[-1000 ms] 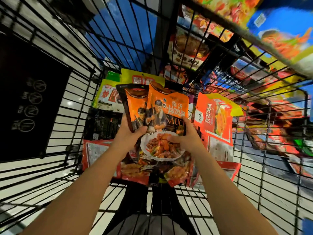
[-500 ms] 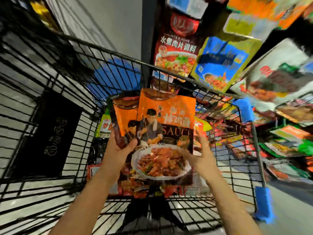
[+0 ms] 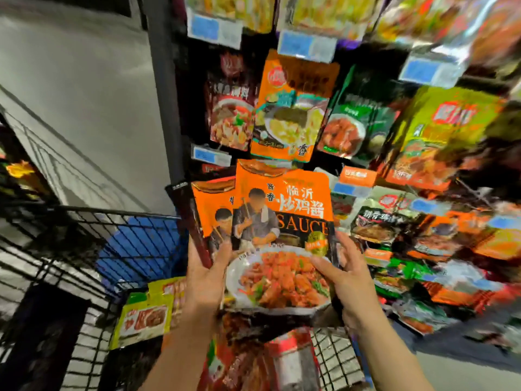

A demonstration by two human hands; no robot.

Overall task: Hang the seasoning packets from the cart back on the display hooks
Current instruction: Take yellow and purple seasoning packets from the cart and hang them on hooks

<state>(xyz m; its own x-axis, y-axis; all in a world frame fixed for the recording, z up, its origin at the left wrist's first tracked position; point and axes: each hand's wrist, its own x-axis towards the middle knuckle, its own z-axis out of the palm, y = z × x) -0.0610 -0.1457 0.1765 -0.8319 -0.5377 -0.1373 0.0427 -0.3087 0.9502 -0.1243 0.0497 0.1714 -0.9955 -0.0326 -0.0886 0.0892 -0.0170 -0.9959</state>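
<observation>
Yellow packet (image 3: 143, 316) in cart (image 3: 84, 221); orange packets (image 3: 282, 221) in both hands (image 3: 279, 280).

I read "SAUCE" on the front orange packet (image 3: 284, 221), just above my right hand's fingertips (image 3: 317, 261), with "酱香" and "临沂炒鸡酱" higher up. Above it, the hanging orange packet (image 3: 293, 108) shows "香". Other print is blurred.

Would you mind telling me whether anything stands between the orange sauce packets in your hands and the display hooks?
Nothing visible does: the orange sauce packets, held by the left hand and right hand, are raised before the hanging packets. The hooks themselves are too blurred to see.
</observation>
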